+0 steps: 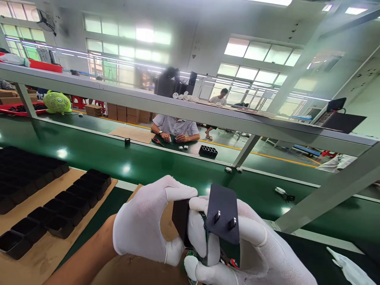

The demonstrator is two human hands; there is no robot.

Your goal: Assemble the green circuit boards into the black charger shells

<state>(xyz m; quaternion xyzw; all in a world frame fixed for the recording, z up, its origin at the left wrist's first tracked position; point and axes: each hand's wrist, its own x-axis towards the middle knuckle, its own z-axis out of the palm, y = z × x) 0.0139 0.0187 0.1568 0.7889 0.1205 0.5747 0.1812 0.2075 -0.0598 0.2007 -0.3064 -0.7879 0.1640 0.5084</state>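
Observation:
My left hand point(142, 221), in a white glove, grips a black plastic housing point(179, 221) between thumb and fingers. My right hand point(261, 241), gloved too, holds a black plug cover point(222, 209) with two metal prongs facing me. The cover is right beside the housing, tilted. A green circuit board edge shows behind the cover, mostly hidden by white fingers. Below the hands lies another green and white piece point(190, 266), partly covered by my right fingers. Red and black bits near it are too hidden to name.
Rows of open black boxes point(63, 206) stand on cardboard at left. Across the green belt point(142, 166), a co-worker's hands point(181, 138) handle small parts near red pliers point(157, 141) and a black box group point(208, 151). A shelf post point(329, 190) slants at right. A white glove point(352, 267) lies lower right.

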